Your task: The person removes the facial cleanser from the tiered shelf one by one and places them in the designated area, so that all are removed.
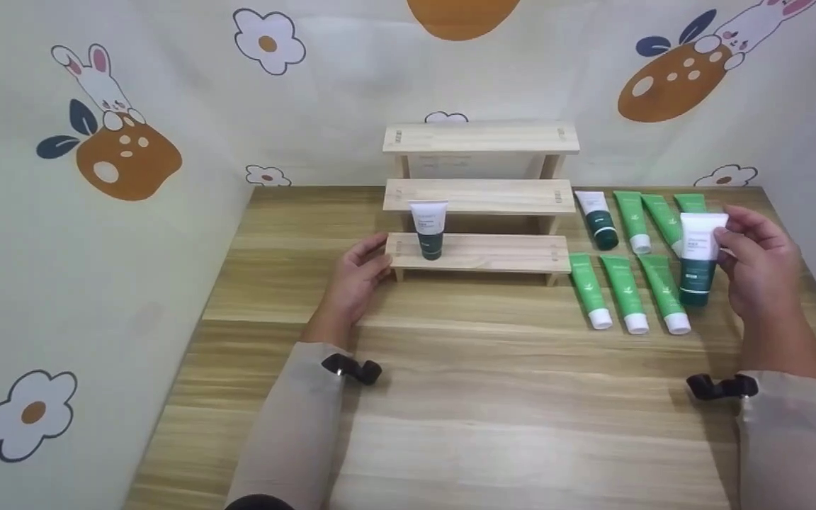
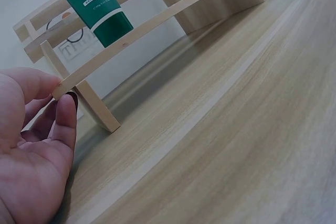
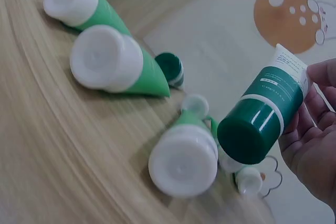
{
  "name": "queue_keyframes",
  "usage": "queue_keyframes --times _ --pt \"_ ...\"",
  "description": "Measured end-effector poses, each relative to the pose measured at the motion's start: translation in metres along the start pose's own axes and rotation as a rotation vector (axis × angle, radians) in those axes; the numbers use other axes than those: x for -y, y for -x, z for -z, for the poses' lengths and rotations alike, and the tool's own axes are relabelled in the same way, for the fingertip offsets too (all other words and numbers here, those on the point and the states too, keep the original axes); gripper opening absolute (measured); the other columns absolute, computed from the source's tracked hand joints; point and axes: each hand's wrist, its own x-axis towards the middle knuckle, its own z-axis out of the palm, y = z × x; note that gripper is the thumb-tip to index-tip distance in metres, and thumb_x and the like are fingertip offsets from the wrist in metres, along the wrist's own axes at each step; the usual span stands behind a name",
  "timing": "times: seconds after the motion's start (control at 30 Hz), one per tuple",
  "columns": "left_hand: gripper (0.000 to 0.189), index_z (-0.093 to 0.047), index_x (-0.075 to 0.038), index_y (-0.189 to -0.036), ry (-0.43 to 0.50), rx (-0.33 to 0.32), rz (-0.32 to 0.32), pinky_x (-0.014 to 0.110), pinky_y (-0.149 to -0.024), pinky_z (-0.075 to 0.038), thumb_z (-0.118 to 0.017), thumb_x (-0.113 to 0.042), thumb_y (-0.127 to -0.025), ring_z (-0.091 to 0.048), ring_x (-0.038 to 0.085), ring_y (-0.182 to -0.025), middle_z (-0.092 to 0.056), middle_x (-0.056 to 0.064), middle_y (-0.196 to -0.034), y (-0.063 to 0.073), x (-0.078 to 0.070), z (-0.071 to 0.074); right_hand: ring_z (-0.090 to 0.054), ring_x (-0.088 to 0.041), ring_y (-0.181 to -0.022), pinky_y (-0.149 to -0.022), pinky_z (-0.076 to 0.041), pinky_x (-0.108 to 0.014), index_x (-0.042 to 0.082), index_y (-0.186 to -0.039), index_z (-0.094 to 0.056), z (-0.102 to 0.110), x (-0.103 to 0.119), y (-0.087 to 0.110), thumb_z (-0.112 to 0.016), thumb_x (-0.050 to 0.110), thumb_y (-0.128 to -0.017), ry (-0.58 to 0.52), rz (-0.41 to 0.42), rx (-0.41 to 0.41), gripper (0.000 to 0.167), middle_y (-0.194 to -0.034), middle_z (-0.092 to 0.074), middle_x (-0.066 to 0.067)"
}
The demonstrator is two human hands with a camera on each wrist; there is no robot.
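My left hand [image 1: 360, 280] pinches the left end of the bottom step of a three-tier wooden rack [image 1: 493, 256]; in the left wrist view, thumb and fingers grip the board's corner. Upright on that step, toward its left, stands a white and dark green tube [image 1: 431, 230], cap down. At the right, my right hand [image 1: 762, 262] holds another white and dark green tube [image 1: 698, 258] by its side, cap down. The right wrist view shows this held tube [image 3: 265, 108] raised above the table, with the thumb and fingers at its white end.
Several green tubes with white caps [image 1: 624, 294] lie in two rows right of the rack. One more white and dark green tube [image 1: 598, 219] lies in the back row beside the rack. A patterned wall covering [image 1: 337, 92] rises behind the wooden table [image 1: 450, 397].
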Motion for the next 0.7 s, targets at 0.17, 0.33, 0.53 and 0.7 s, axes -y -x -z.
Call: queue_keyframes --times 0.17,0.33,0.53,0.7 --pt "0.052 -0.056 -0.003 -0.152 -0.008 0.001 -0.007 0.023 -0.089 -0.057 -0.064 0.003 -0.101 -0.063 0.015 -0.114 -0.056 0.013 -0.155 0.001 0.0 0.0 -0.057 -0.014 -0.103 -0.073 -0.057 -0.018 0.013 -0.137 -0.071 0.013 -0.003 -0.007 -0.08 0.007 -0.095 0.013 -0.077 -0.034 0.043 -0.115 -0.06 0.003" --pt "0.052 -0.057 -0.005 -0.151 -0.011 -0.007 0.003 0.023 -0.089 -0.058 -0.065 0.002 -0.1 -0.064 0.016 -0.114 -0.057 0.013 -0.155 0.001 -0.001 0.0 -0.055 -0.012 -0.106 -0.076 -0.053 -0.018 0.018 -0.136 -0.072 0.023 -0.011 -0.013 -0.081 0.011 -0.095 0.073 -0.157 -0.04 0.043 -0.118 -0.057 0.005" --pt "0.052 -0.057 -0.003 -0.151 -0.007 -0.01 -0.003 0.023 -0.089 -0.059 -0.064 0.003 -0.101 -0.064 0.016 -0.114 -0.058 0.015 -0.154 0.001 0.0 0.001 -0.054 -0.011 -0.106 -0.075 -0.051 -0.017 0.02 -0.135 -0.071 0.033 -0.02 -0.017 -0.082 0.008 -0.093 0.135 -0.187 -0.012 0.044 -0.118 -0.06 0.007" --pt "0.052 -0.056 -0.004 -0.152 0.001 -0.005 0.008 0.022 -0.09 -0.058 -0.063 0.003 -0.101 -0.063 0.015 -0.115 -0.056 0.012 -0.156 0.0 0.0 0.0 -0.058 -0.009 -0.099 -0.07 -0.052 -0.016 0.016 -0.127 -0.072 0.038 -0.025 -0.018 -0.078 -0.003 -0.093 0.091 -0.137 0.045 0.039 -0.116 -0.066 0.007"
